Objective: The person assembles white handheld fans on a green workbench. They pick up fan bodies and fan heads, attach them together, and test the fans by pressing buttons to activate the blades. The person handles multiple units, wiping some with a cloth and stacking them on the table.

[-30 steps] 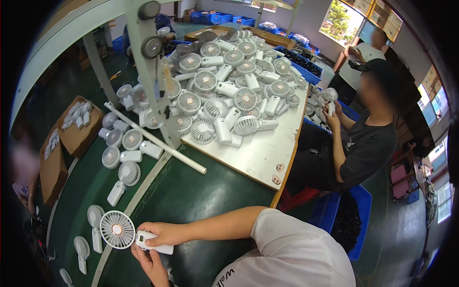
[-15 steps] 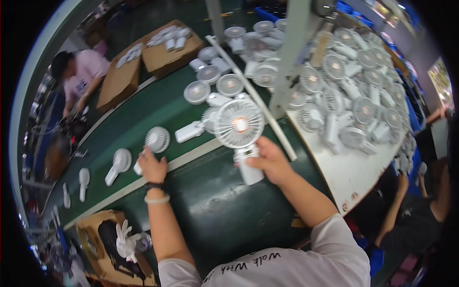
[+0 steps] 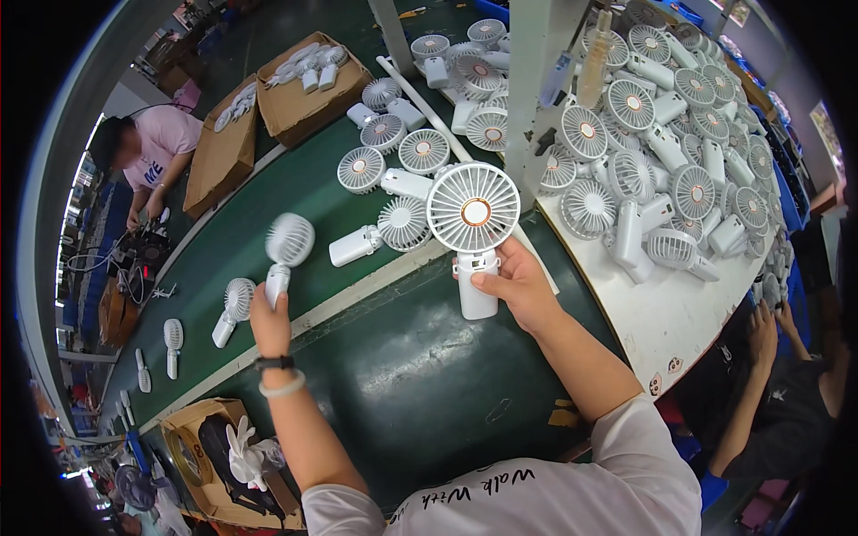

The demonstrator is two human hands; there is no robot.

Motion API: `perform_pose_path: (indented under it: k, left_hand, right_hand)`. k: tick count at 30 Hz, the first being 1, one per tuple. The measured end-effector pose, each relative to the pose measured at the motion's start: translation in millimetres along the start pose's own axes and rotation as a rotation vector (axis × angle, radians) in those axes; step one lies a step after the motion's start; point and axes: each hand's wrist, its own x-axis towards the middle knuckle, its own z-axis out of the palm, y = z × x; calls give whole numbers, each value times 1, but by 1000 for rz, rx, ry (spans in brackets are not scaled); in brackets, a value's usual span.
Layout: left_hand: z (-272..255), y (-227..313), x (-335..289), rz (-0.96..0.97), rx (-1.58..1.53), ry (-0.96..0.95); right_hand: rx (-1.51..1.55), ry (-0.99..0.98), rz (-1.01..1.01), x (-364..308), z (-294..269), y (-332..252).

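In my right hand (image 3: pixel 529 288) is a white handheld fan (image 3: pixel 475 295), gripped by its handle, with its round grille upright and an orange-ringed hub facing me. My left hand (image 3: pixel 271 322) is wrapped round the handle of a second white handheld fan (image 3: pixel 278 281); the head of that one is smeared by motion. Beside this hand, another fan (image 3: pixel 238 299) lies on the green belt (image 3: pixel 335 295). Between my hands, a fan with a ribbed back (image 3: pixel 404 223) lies on the belt, its handle pointing left.
Many fans are heaped on a white table (image 3: pixel 657 335) at the right. A grey post (image 3: pixel 529 116) and a white rail (image 3: pixel 420 103) stand ahead. Cartons (image 3: pixel 313 103) hold fan parts at far left. One person (image 3: pixel 165 143) works at left, another (image 3: pixel 778 402) at right.
My left hand has closed on the fan's handle and tipped it up off the belt. My right hand still holds its fan, now slightly farther right in the view.
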Motion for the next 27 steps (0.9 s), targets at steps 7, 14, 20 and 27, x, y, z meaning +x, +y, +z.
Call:
perform_pose_path:
  k: [7, 14, 20, 27]
  left_hand:
    - [0, 110, -122, -220, -1590, -410]
    - [20, 127, -184, -408, -1855, -785]
    - [20, 146, -188, -355, -1808, -724]
    - [21, 159, -182, -198, -1814, -725]
  right_hand:
    - [0, 33, -46, -6, 5, -3]
    - [24, 42, -92, -24, 8, -11]
    - [-22, 53, -122, -45, 5, -20]
    - [15, 94, -146, -61, 3, -25]
